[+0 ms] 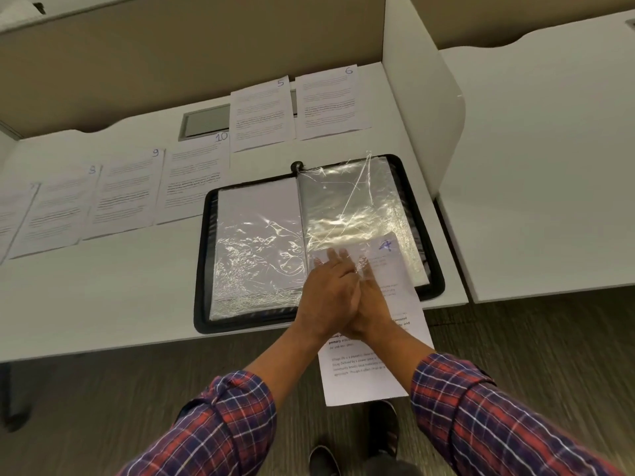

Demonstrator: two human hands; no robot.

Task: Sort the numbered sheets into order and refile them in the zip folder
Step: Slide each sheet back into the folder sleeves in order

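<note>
Sheet 4 [374, 359] is half tucked into the right sleeve [350, 201] of the open zip folder [202, 269] on the desk [137, 286]. Left hand [326, 293] is laid flat on it; right hand [372, 300] grip can't be told tbh.

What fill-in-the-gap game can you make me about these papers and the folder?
The sheet partly inside the plastic sleeve is numbered ___.
On the desk, sheet 5 lies just left of sheet ___.
The open folder has a ___ rim.
Missing words: 4; 6; black.
</note>
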